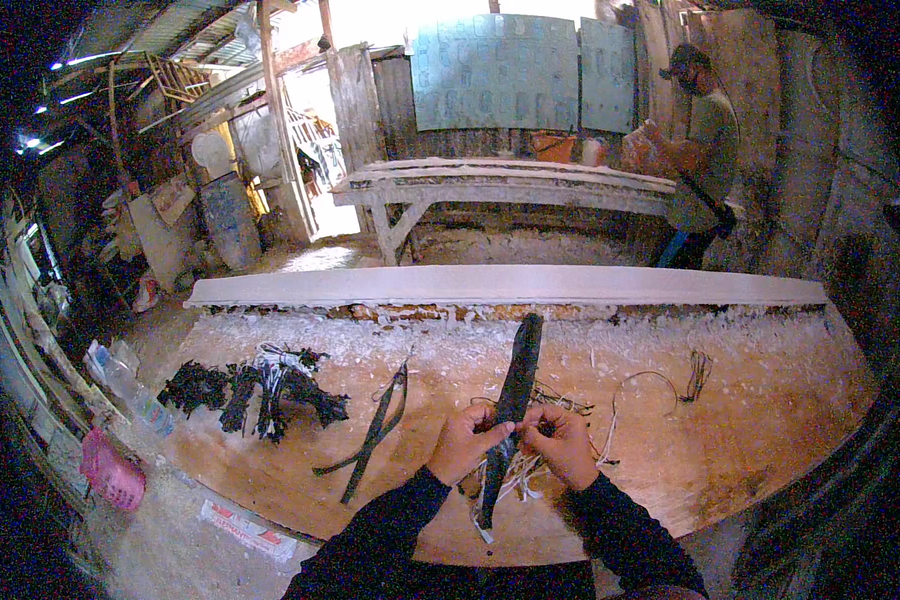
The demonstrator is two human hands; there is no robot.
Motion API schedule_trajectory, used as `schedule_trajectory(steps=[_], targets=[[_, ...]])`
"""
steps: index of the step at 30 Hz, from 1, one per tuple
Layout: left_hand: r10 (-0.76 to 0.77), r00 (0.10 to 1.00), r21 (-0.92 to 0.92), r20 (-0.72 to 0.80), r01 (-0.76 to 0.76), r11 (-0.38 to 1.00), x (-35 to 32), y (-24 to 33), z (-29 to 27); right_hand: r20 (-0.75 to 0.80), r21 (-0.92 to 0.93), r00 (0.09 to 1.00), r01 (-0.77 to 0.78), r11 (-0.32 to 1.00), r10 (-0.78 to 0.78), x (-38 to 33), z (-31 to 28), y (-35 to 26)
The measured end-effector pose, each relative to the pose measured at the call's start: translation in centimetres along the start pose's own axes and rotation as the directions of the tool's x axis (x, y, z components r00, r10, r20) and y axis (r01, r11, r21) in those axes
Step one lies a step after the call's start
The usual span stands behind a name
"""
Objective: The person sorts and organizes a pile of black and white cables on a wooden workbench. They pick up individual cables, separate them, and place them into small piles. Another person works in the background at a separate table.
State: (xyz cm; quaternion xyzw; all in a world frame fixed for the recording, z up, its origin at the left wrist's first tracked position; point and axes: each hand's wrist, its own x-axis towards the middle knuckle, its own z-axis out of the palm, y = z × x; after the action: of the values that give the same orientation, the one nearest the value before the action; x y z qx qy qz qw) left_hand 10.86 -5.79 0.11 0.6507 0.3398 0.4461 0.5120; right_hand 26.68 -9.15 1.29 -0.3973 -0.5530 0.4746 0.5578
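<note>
A long black fabric strip [519,368] lies lengthwise in front of me over the wooden table [740,440]. My left hand [465,442] grips it around the middle, thumb on top. Against its right edge my right hand [562,445] is closed in a pinch; what sits between those fingertips is too small to make out. A narrow pale band crosses the strip at the fingertips. Under and beside the hands lie loose whitish cords [523,480], partly hidden. To the left rests a dark strap [375,437] folded into a loop with crossed ends.
Bundles of black and white cords [270,395] lie at the table's left. A thin cord and a small dark tuft [698,375] lie right. A white-crusted ledge [510,287] runs along the far edge. A person [705,150] stands by a workbench [510,182]; a pink basket [112,470] is lower left.
</note>
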Motion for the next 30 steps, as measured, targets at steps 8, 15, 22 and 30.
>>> schedule_trajectory(steps=[8, 15, 22, 30], targets=[[0.068, 0.997, 0.185, 0.046, -0.075, 0.98, -0.5, 1.4, 0.4, 0.001, -0.228, 0.998, 0.06, 0.972, -0.062, 0.0, -0.1, 0.0], [0.14, 0.984, 0.243, 0.108, -0.163, 0.956, -0.6, 1.5, 0.4, -0.006, -0.248, 0.998, 0.052, 0.967, -0.055, -0.3, -0.1, -0.3], [-0.055, 0.99, -0.081, 0.129, 0.066, 0.995, -0.1, 0.5, -0.1, 0.023, -0.054, 0.999, 0.026, 0.998, -0.025, 0.3, -0.1, 0.1], [-0.102, 0.983, -0.306, 0.155, 0.146, 0.941, 0.1, -0.3, -0.6, 0.092, 0.162, 0.979, -0.194, 0.968, 0.181, 0.1, -0.1, -1.4]])
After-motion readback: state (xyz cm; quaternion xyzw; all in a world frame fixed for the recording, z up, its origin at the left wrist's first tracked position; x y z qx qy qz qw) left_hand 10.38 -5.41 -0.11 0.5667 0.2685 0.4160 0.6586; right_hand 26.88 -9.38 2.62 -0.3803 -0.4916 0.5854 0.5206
